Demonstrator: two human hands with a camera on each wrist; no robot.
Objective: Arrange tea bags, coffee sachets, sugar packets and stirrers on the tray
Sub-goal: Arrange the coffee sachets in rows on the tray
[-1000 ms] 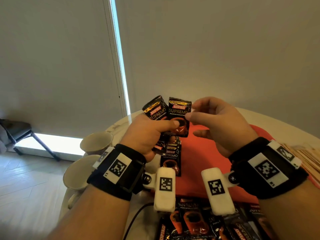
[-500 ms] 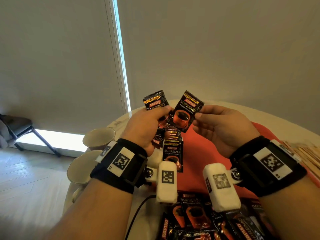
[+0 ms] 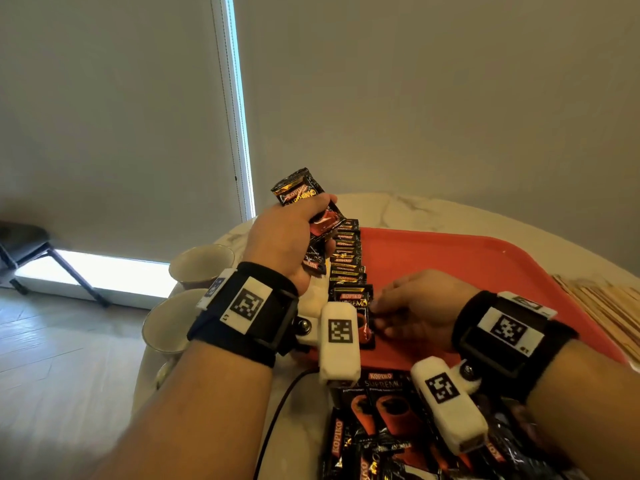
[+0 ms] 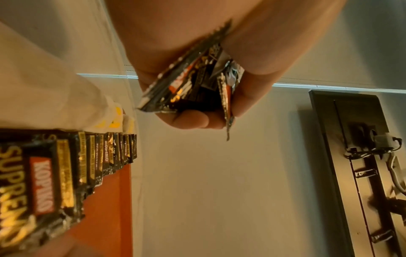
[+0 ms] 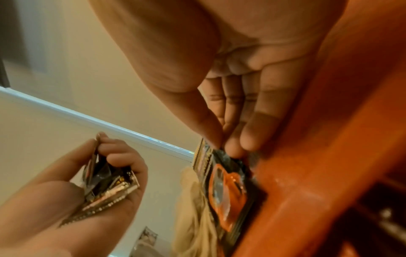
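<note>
A red tray [image 3: 467, 265] lies on the marble table. Along its left side runs a row of black coffee sachets [image 3: 346, 258], overlapping like tiles. My right hand [image 3: 384, 313] is low on the tray and pinches the nearest sachet [image 3: 353, 299] of that row by its edge, thumb against fingers [image 5: 232, 139], the sachet [image 5: 224, 184] lying on the tray floor. My left hand [image 3: 311, 216] is raised above the row's far end and grips a small bundle of sachets [image 3: 301, 195]. The left wrist view shows that bundle [image 4: 197, 83] fanned in the curled fingers.
A loose pile of coffee sachets [image 3: 381, 410] lies on the table in front of the tray. Wooden stirrers [image 3: 609, 306] lie to the tray's right. Two cups [image 3: 201, 265] [image 3: 169, 323] stand at the table's left edge. White packets [image 4: 110, 113] sit left of the row. A black cable [image 3: 277, 410] trails near the front.
Both hands were raised, the right pulling one sachet from the left's bundle. The right hand has since dropped with that sachet to the near end of the row on the tray.
</note>
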